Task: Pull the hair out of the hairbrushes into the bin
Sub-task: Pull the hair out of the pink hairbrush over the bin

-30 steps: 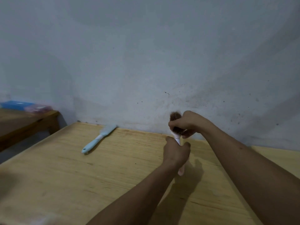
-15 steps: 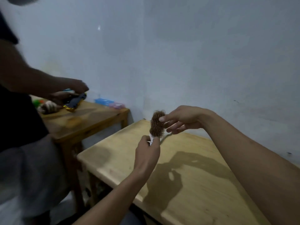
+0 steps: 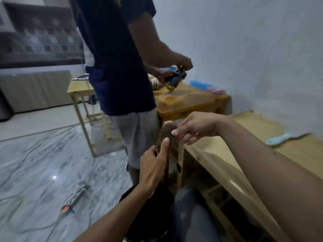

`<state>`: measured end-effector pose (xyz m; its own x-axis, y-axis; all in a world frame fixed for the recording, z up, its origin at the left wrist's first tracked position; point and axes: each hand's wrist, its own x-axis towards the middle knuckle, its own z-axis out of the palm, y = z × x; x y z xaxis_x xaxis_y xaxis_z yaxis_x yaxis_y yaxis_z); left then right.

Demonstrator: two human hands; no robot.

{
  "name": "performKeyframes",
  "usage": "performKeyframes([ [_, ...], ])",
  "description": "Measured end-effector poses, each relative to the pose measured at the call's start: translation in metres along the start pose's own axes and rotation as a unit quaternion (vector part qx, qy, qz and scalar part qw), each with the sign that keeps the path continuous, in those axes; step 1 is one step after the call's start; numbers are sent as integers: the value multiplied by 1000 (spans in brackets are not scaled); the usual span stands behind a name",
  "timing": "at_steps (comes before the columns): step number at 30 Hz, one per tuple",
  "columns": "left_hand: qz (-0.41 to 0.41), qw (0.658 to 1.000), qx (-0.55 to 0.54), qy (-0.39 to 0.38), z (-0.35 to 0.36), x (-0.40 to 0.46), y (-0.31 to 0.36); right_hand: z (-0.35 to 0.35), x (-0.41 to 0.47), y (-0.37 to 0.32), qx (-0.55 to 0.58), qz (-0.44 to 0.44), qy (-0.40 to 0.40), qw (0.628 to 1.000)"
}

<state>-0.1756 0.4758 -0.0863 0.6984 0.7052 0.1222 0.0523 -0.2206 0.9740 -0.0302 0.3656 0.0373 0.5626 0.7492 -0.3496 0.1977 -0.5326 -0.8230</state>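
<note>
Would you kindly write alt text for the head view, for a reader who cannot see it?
The left hand grips a brown hairbrush upright while the right hand pinches at its bristles, beside a wooden table holding a light blue brush. Another person stands behind.

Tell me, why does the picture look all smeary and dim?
In the head view the room is dim and bluish; the light blue brush on the table is smeared by motion blur; the brown hairbrush between left hand and right hand looks sharper; straight edges bend from the wide lens.
</note>
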Motion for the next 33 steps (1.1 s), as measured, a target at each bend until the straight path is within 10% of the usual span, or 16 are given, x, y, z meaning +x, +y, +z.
performKeyframes([
  [13,-118,988,82,47,-87,-26,-125,163,98,77,228,25,-8,973],
  [33,-185,951,224,108,-124,-29,-194,160,125,135,39,74,32,996],
])
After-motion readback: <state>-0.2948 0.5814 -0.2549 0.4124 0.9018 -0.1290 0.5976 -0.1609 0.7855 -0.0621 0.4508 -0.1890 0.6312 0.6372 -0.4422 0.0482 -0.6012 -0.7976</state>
